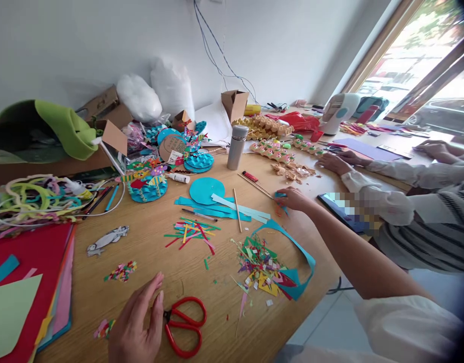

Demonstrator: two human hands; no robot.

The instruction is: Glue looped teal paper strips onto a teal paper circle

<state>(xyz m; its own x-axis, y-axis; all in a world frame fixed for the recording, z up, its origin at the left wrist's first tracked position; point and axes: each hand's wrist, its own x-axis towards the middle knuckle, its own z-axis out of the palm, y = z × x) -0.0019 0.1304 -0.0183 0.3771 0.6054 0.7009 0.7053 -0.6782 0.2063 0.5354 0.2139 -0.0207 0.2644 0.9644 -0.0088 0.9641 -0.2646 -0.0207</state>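
My left hand hovers low at the front of the table, its thumb apart from the fingers and nothing between them. Right beside it lie red-handled scissors, the blades partly hidden by the hand. A small pile of coloured paper bits is just left of it. My right hand reaches across to the table's right side, fingers closed on a small blue paper scrap. Below it curves a blue paper offcut. A heap of mixed paper scraps lies between my hands.
A blue paper disc, paper strips and a wooden stick lie mid-table. A grey bottle stands behind. Coloured sheets are at left. A co-worker's hand and a tablet are at right.
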